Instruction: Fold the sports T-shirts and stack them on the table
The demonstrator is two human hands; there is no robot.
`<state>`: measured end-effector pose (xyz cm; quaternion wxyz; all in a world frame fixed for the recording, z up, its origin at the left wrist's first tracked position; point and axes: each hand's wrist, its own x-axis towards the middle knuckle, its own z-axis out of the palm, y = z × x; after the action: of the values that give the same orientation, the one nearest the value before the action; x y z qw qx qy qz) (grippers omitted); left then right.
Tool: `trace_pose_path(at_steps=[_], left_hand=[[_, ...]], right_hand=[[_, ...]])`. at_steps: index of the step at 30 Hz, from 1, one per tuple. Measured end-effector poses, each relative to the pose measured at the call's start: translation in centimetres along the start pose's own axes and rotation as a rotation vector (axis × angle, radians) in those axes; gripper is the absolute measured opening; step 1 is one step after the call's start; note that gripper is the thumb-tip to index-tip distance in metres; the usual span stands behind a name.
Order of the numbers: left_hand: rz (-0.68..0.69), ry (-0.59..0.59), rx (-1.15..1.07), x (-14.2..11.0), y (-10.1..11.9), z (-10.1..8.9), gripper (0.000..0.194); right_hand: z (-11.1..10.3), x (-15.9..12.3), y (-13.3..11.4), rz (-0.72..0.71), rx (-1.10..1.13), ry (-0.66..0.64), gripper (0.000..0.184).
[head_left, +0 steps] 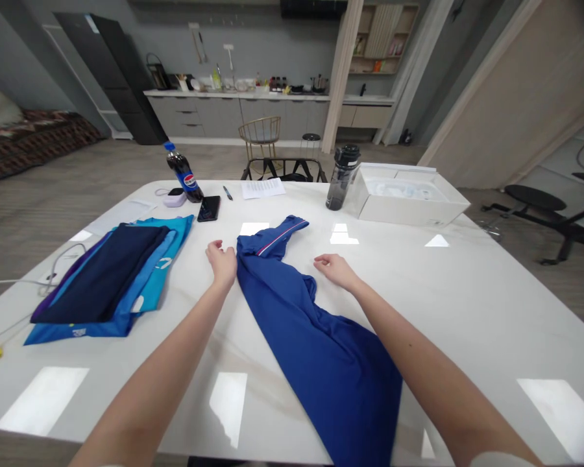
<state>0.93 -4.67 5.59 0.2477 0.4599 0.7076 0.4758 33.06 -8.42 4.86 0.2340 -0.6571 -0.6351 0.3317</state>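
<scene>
A royal-blue garment (316,337) lies lengthwise on the white table, partly rumpled, and its near end runs out of the bottom of the view. At its far end a narrow part with a white and red stripe points to the right; whether this is a collar or a cuff I cannot tell. My left hand (222,263) is beside the far left edge of the cloth, fingers loosely curved and apart. On the other side my right hand (338,269) hovers just right of the garment, fingers stretched to the left with nothing in them.
Folded clothes (102,272) are stacked on the left. Behind them stand a cola bottle (183,174) and a phone (209,208). Paper (263,188), a pen (228,192), a dark tumbler (341,181) and a white box (403,209) line the far side. A cable (19,282) crosses the left edge.
</scene>
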Motion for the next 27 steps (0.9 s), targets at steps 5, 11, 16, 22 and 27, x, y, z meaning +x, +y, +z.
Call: trace_pose_path(at_steps=[5, 11, 16, 22, 27], left_hand=[[0.612, -0.337, 0.54, -4.2, 1.4, 0.2, 0.029], [0.453, -0.331, 0.555, 0.6, 2.6, 3.0, 0.022], [0.038, -0.108, -0.071, 8.9, 3.8, 3.0, 0.039], [0.535, -0.172, 0.365, 5.0, 3.2, 2.5, 0.036], [0.505, -0.351, 0.642, 2.1, 1.3, 3.9, 0.037]], right_hand=[[3.9, 3.5, -3.1, -0.173, -0.148, -0.045, 0.026], [6.6, 6.3, -5.4, -0.23, -0.107, -0.099, 0.046], [7.1, 6.7, -5.9, -0.24, -0.076, -0.049, 0.034], [7.4, 8.1, -6.3, -0.087, 0.069, 0.027, 0.032], [8.3, 10.0, -7.0, 0.092, 0.258, 0.029, 0.033]])
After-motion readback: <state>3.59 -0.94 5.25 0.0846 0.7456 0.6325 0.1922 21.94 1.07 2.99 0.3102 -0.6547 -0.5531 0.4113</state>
